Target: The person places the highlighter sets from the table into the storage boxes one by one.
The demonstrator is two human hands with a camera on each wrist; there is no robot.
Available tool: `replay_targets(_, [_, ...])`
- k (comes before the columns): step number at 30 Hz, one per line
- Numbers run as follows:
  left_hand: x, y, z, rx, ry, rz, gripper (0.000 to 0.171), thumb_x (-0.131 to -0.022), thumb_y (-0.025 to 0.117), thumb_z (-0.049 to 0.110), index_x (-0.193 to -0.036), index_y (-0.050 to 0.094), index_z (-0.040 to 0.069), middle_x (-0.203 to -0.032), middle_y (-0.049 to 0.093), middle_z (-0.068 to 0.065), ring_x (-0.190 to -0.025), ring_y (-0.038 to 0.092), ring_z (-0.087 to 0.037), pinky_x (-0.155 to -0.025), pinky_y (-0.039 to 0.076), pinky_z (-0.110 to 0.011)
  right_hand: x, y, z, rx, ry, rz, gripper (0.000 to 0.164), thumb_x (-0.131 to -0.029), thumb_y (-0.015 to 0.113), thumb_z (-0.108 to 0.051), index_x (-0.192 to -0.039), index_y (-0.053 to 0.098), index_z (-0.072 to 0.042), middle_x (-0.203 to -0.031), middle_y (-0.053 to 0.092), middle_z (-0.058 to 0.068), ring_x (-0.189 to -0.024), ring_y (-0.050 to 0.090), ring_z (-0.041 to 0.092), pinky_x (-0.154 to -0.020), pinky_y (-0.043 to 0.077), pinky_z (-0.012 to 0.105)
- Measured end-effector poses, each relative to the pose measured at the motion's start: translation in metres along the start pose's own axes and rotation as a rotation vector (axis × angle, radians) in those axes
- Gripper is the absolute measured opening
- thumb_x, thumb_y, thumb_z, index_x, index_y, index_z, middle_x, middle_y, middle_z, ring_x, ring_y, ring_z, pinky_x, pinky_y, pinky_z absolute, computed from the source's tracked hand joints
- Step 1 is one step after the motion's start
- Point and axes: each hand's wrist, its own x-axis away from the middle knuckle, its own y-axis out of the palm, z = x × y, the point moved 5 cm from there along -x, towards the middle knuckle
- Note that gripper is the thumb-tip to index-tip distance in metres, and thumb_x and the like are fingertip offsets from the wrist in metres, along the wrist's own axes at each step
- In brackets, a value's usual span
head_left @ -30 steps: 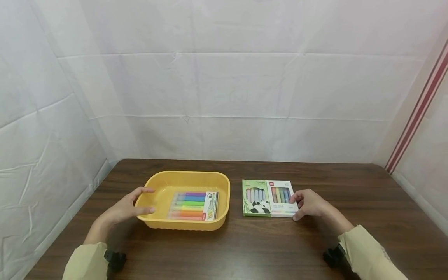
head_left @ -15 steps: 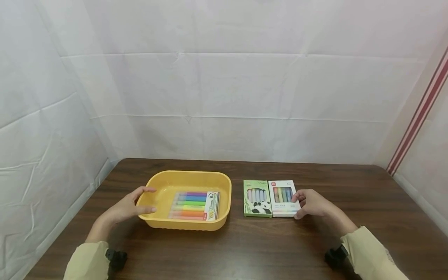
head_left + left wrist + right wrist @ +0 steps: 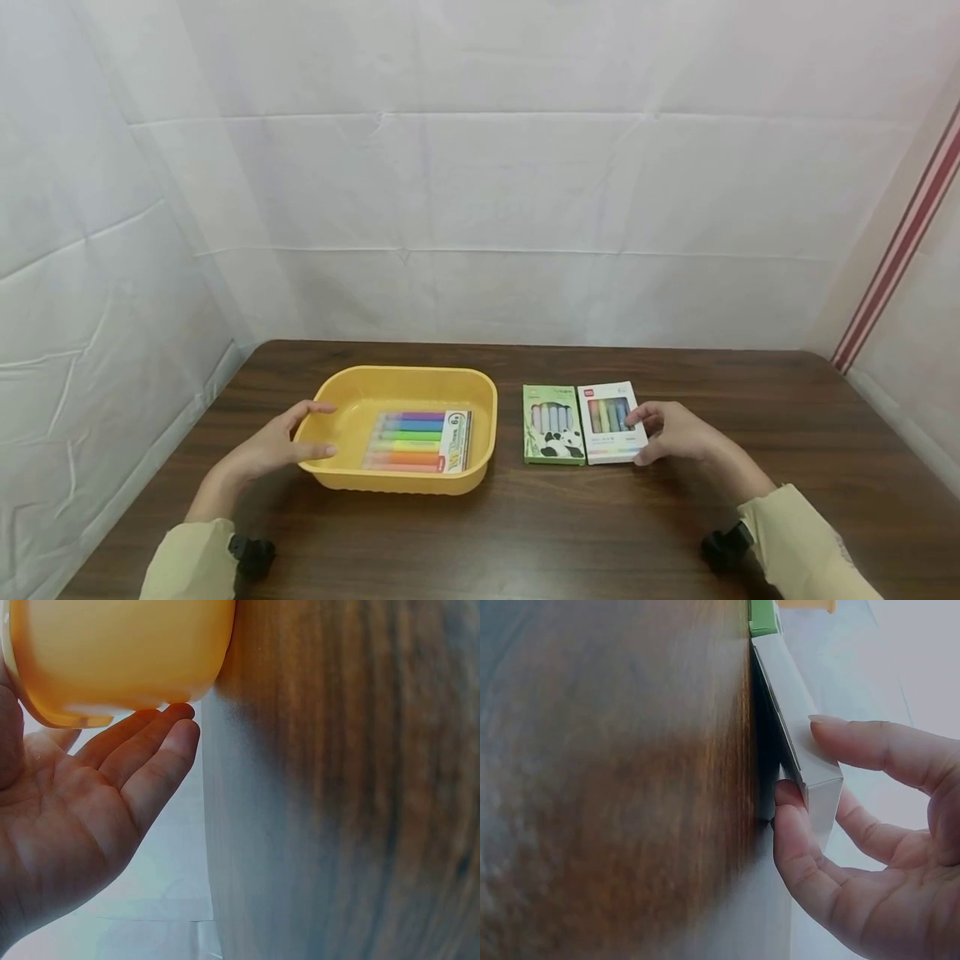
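Note:
My left hand [image 3: 266,446] grips the left end of a yellow plastic basket [image 3: 480,454], thumb and index finger over the rim. In the left wrist view, other fingers [image 3: 169,754] lie along the basket's outer wall [image 3: 127,652]. Inside the basket lies a clear pack of rainbow-coloured markers [image 3: 408,442]. My right hand [image 3: 678,433] holds the right edge of a white box of markers [image 3: 609,442]. That edge is raised off the table in the right wrist view, with fingertips [image 3: 791,814] under the tilted box [image 3: 799,712]. Left of it lies a green panda box of markers [image 3: 551,417].
The brown wooden table [image 3: 480,542] extends in front of the basket and boxes. White sheeting [image 3: 525,183] hangs behind the table and along both sides.
The right edge of the white box has been lifted, and the box has turned slightly away from the green box. My left hand keeps its place on the basket.

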Motion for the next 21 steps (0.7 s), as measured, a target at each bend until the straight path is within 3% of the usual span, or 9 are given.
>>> replay_targets(9, [-0.0001,-0.0004,0.0011,-0.003,-0.003,0.001,0.068,-0.078,0.071,0.024,-0.132,0.036,0.0,-0.129,0.037,-0.03,-0.102,0.048,-0.031,-0.079,0.043,-0.035,-0.0001,-0.0013,0.0015,-0.046,0.005,-0.021,0.061,-0.061,0.076,0.001,-0.116,0.051,0.006,-0.102,0.057,0.019,-0.085,0.054,0.024,-0.069,0.043,0.031])
replay_targets(16, [0.0011,-0.0002,0.0013,0.014,0.009,-0.003,0.068,-0.079,0.071,0.022,-0.132,0.035,-0.001,-0.125,0.04,-0.03,-0.097,0.051,-0.029,-0.076,0.045,-0.033,-0.0008,-0.0021,0.0045,-0.174,0.023,-0.044,0.068,-0.064,0.075,0.005,-0.125,0.046,0.009,-0.104,0.056,0.02,-0.086,0.055,0.022,-0.069,0.047,0.03])
replay_targets(21, [0.0002,-0.0003,-0.0001,0.015,0.007,-0.004,0.068,-0.079,0.071,0.022,-0.131,0.036,-0.001,-0.124,0.041,-0.03,-0.096,0.051,-0.027,-0.075,0.045,-0.032,-0.0005,-0.0016,0.0051,-0.251,-0.014,-0.058,0.071,-0.066,0.073,0.007,-0.128,0.039,0.014,-0.101,0.057,0.02,-0.084,0.058,0.02,-0.069,0.049,0.028])
